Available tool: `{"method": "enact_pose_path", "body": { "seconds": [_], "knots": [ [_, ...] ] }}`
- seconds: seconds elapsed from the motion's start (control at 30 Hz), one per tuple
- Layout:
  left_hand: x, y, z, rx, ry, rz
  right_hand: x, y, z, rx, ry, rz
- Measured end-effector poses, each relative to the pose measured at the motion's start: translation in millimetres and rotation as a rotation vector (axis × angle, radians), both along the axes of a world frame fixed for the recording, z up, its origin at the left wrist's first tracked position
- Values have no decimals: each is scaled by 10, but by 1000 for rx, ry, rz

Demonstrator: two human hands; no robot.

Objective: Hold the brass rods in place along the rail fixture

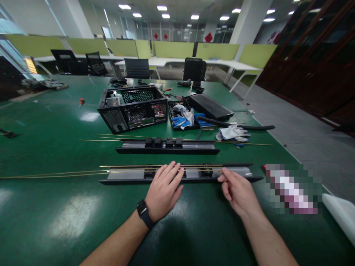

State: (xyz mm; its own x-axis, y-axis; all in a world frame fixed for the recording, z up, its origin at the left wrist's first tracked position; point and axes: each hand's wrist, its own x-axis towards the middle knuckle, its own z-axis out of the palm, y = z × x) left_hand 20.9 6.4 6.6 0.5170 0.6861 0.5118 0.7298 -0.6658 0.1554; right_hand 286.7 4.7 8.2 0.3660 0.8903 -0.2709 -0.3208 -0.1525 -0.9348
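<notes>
A long black channel with a pale inside [124,181] lies crosswise before me on the green table. Small black blocks [206,170] sit along it. Thin brass rods [122,166] run over its length, and some stick out far past its left end. My left hand [163,194], with a dark watch at the wrist, lies over the middle of the channel and rods, fingers stretched out. It hides part of the blocks. At the channel's right part, my right hand [237,190] pinches the end of a brass rod between thumb and forefinger.
Behind lies a second black channel [166,151] with several blocks and brass rods. Farther back are an open black computer case [133,107], a tray of blue-and-white gloves [183,116], a black panel [212,105] and another glove [234,132]. A blurred-out object [291,190] lies at right.
</notes>
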Motion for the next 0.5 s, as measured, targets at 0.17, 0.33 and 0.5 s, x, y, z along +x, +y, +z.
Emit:
{"method": "enact_pose_path", "body": {
  "seconds": [0.17,0.33,0.5],
  "knots": [
    [-6,5,-10,-17,1,-3,216,37,13,25,35,-220],
    [-7,2,-13,-10,-4,-6,207,30,45,18,5,-291],
    [-8,8,-20,-17,9,-5,72,-2,10,0,-27,-17]
  ]
}}
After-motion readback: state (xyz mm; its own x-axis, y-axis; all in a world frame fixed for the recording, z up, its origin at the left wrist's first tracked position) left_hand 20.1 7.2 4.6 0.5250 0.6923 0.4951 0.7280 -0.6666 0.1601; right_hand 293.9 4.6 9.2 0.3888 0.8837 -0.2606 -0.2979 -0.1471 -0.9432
